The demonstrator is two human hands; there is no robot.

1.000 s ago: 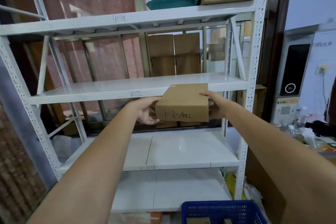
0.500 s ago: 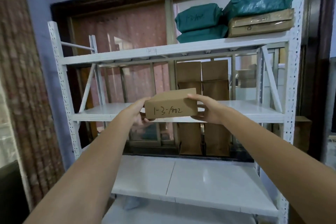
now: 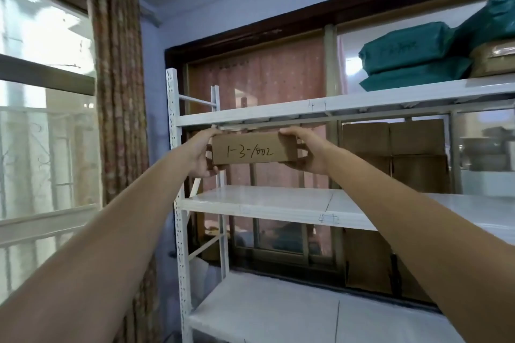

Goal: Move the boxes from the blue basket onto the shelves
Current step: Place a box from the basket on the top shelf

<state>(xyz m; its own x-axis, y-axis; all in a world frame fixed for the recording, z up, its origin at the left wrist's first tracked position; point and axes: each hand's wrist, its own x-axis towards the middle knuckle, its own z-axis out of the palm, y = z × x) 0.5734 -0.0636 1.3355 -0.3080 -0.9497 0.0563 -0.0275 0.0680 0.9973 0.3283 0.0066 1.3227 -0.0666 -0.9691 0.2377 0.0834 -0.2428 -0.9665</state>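
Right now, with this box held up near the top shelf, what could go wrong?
1. The box sits just under the front lip of the top shelf; lifting straight up could knock it against that edge.
2. The left hand and right hand pinch only its ends at full reach, so it could slip.
3. The green parcels already fill the shelf's right side; sliding the box that way might push them.

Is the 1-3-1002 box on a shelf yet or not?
Not yet. The box is in the air, left hand and right hand at its ends, just under the top shelf and clear above the second shelf.
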